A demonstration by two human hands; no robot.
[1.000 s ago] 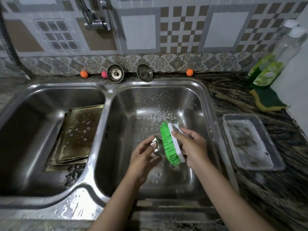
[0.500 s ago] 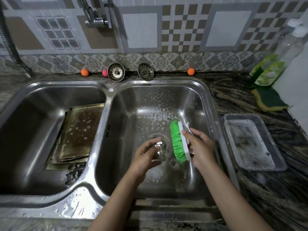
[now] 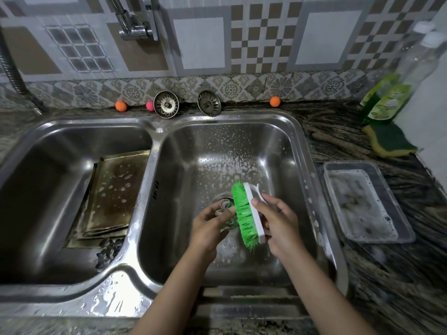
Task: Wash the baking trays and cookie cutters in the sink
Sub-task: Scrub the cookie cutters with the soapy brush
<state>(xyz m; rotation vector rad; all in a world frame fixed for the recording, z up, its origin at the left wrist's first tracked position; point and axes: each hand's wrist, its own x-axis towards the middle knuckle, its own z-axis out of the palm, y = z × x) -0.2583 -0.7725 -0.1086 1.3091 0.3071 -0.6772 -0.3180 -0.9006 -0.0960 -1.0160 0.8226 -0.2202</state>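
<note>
A double sink [image 3: 159, 131] of brushed stainless steel fills the centre of the frame, glossy and flecked with soap suds and water drops. In its left basin lie metal baking trays [image 3: 113, 194], dull, brown-stained and wet. Over the right basin, the left hand [image 3: 210, 226] holds a thin shiny metal cookie cutter [image 3: 223, 206], and the right hand [image 3: 278, 226] grips a scrubbing brush [image 3: 246, 213] with a smooth white plastic back and coarse green plastic bristles. At right, a clear plastic container [image 3: 362, 201] looks cloudy with suds. The countertop [image 3: 399, 274] is polished, veined dark stone. The wall [image 3: 198, 44] at top is smooth patterned ceramic tile.
</note>
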